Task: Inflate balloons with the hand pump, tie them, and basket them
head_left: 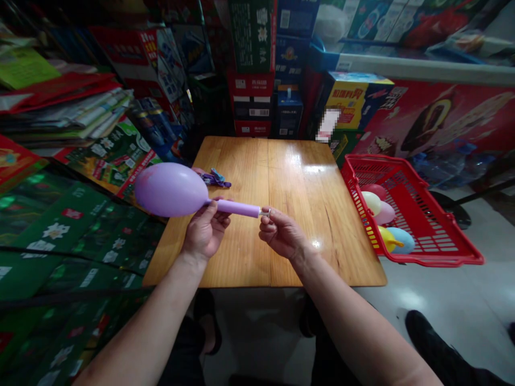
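A purple balloon point(172, 190), inflated, sits on the left end of a slim purple hand pump point(239, 208), above the wooden table. My left hand point(206, 228) pinches the joint where the balloon's neck meets the pump. At the pump's right end, my right hand point(281, 230) is closed on its small handle, which is pushed nearly all the way in. Several limp balloons point(216, 178) lie in a small pile on the table behind my left hand.
The wooden table point(298, 185) spans the middle. A red basket point(434, 214) with several inflated balloons stands at its right edge. Stacked boxes line the back and the left side. A person's dark shoe point(426, 335) is on the floor at lower right.
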`<state>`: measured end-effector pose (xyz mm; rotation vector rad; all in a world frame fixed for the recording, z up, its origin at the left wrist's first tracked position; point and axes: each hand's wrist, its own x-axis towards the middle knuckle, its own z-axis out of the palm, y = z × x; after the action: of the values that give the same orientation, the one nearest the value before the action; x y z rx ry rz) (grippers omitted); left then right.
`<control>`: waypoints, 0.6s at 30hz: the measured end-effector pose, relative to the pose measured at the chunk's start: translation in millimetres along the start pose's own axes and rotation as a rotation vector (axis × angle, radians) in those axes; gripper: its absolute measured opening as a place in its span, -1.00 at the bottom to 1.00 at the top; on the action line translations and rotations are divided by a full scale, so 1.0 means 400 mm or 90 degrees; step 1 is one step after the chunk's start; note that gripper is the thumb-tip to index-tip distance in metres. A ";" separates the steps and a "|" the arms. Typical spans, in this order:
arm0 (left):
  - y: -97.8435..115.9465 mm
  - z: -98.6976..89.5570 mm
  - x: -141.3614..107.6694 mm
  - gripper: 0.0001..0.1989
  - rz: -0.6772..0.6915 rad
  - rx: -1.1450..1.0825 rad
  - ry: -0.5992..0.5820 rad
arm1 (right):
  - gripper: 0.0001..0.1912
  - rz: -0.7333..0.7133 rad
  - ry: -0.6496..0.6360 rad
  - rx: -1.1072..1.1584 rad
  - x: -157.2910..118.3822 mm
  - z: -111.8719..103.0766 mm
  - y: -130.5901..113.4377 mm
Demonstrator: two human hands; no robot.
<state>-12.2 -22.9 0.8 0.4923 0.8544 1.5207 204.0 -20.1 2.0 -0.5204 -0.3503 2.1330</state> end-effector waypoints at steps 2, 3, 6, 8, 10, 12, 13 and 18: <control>0.018 -0.012 0.010 -0.77 0.021 -0.008 0.012 | -0.89 -0.021 -0.007 0.005 -0.006 -0.002 -0.021; 0.027 -0.018 0.013 -0.76 0.038 -0.014 0.021 | -0.92 -0.038 -0.004 0.014 -0.009 -0.003 -0.031; 0.034 -0.029 0.010 -0.74 0.064 -0.022 0.036 | -0.93 -0.055 0.009 0.027 -0.011 -0.002 -0.028; 0.024 -0.029 -0.002 -0.74 0.039 -0.022 0.024 | -0.86 -0.018 0.003 0.007 -0.008 0.004 0.000; 0.013 -0.028 -0.014 -0.75 0.009 -0.017 0.012 | -0.78 0.006 0.000 -0.022 -0.002 0.013 0.030; 0.006 -0.029 -0.021 -0.76 -0.002 -0.007 0.013 | -0.75 -0.008 0.016 -0.071 0.004 0.020 0.049; 0.005 -0.030 -0.023 -0.76 -0.002 -0.001 0.017 | -0.76 -0.028 0.034 -0.113 0.007 0.023 0.055; 0.006 -0.043 -0.039 -0.76 -0.015 0.006 0.030 | -0.77 -0.204 0.181 -0.498 0.018 0.028 0.080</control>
<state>-24.0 -42.0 -5.6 0.4530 0.9018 1.5120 172.5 -33.0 -3.3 -1.1090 -1.0382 1.5287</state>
